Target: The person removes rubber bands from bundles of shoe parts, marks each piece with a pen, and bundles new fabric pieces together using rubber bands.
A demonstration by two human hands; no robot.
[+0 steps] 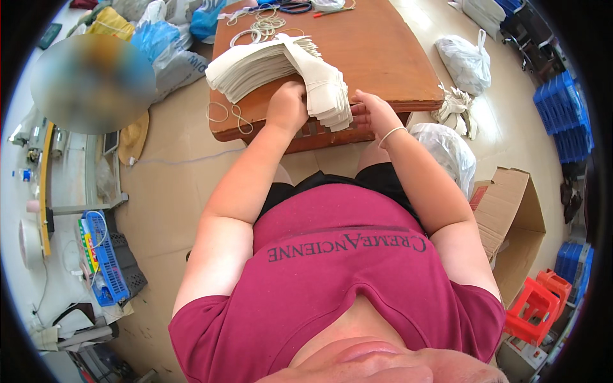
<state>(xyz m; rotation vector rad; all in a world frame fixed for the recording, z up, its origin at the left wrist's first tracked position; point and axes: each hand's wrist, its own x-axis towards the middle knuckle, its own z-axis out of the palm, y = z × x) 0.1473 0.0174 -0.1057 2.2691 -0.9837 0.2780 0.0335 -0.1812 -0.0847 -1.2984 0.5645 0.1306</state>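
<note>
A broad brown wooden table [377,51] carries a thick, arched stack of cream sheets [297,59], its right end at the table's near edge. The left hand [290,105] is curled inside the arch, fingers hidden, so its grip cannot be told, while the right hand [378,116], fingers spread and released, is just beside that end; thin pale cords [268,25] lie tangled beyond.

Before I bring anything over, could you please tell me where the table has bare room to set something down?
The brown table is bare between the white stack and the right edge. Coiled cords crowd the far left; loose loops lie at the near left corner.
</note>
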